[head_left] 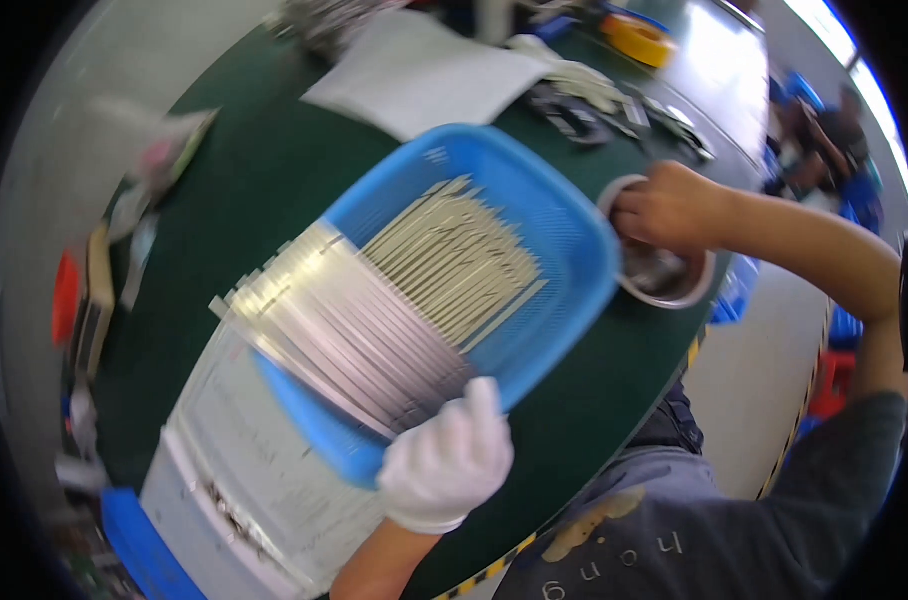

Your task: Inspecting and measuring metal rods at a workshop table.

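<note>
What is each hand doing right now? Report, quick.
Left hand: gloved, gripping the blue basket at its edge.
Right hand: bare, fingers closed inside the small round bowl.

Blue mesh baskets: we count one (564, 230), on the green table (264, 180).
Metal strips: we see two batches in the basket, a pale fanned layer (454, 255) and a silvery stack (344, 330); there are too many, too blurred, to count singly.
Hands: two, our gloved left hand (444, 455) and bare right hand (669, 205).
White gloves: one, on the left hand.
Round metal tins: one (664, 270), under the right hand.
White paper sheets: one (424, 75) beyond the basket.
Yellow tape rolls: one (636, 38) at the far edge.
Printed sheets: one (244, 450) under the basket's near end.
</note>
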A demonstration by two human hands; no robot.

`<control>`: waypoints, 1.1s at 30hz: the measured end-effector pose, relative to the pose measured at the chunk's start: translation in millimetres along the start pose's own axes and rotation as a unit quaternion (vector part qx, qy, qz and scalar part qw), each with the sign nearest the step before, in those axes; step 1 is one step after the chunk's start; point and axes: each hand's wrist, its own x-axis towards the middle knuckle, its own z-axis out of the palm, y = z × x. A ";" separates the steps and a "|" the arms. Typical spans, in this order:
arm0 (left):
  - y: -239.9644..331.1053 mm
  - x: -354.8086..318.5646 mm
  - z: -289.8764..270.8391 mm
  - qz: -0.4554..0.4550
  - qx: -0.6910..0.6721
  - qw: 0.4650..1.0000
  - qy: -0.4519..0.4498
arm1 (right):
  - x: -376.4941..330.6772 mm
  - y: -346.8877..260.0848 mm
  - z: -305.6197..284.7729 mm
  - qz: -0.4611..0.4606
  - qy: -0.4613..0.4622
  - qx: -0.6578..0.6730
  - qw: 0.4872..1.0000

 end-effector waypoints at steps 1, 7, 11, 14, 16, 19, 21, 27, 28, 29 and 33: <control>-1.2 0.5 -4.0 -0.009 -0.021 0.999 -0.027 | 2.9 -1.8 -11.0 0.069 -0.062 0.011 0.996; 6.9 2.0 4.8 0.022 -0.040 0.998 0.054 | -56.0 6.0 -22.5 0.227 0.113 0.082 0.964; 5.6 0.0 -6.2 -0.009 -0.071 0.997 -0.008 | -68.4 10.5 -7.5 0.224 0.146 0.149 0.952; 3.0 5.2 -15.8 -0.058 -0.148 0.985 -0.068 | -63.8 7.1 1.3 0.182 0.193 0.187 0.946; 2.4 13.3 -22.2 -0.098 -0.210 0.967 -0.107 | -59.5 5.8 7.7 0.151 0.219 0.197 0.944; 6.2 27.0 -27.6 -0.094 -0.210 0.967 -0.106 | -51.6 7.1 16.3 0.123 0.198 0.186 0.955; 13.0 44.7 -31.1 -0.083 -0.197 0.971 -0.107 | -49.5 8.9 20.1 0.096 0.218 0.158 0.958; 15.5 110.5 -17.8 -0.047 -0.199 0.976 -0.076 | -51.0 7.7 22.0 0.077 0.230 0.153 0.958; 16.4 119.7 -13.1 -0.070 -0.230 0.968 -0.077 | -55.0 4.9 18.7 0.081 0.232 0.173 0.954; 16.9 127.5 -7.8 -0.092 -0.262 0.958 -0.077 | -58.4 1.4 16.3 0.085 0.234 0.193 0.949; 16.9 146.3 10.4 -0.105 -0.338 0.933 -0.062 | -64.8 -16.4 9.4 0.102 0.169 0.239 0.951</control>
